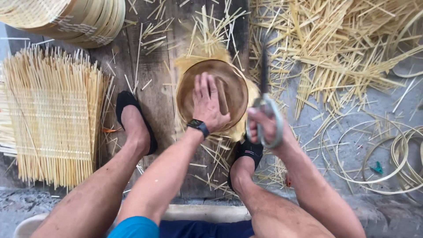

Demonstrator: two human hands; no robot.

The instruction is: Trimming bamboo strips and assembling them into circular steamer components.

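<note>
A basket-weaving workshop, worked at floor level: split bamboo strips [348, 48] litter the concrete floor [335, 145], a woven mat [50, 117] lies at the left edge, stacked woven baskets [75, 17] sit in the far-left corner, and coiled bamboo hoops [387, 158] lie at the right.

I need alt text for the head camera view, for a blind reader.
Seen from above, a seated person's left hand presses flat on a round brown wooden mould over woven bamboo, while the right hand holds large grey metal scissors upright. Cut bamboo strips litter the ground.
</note>
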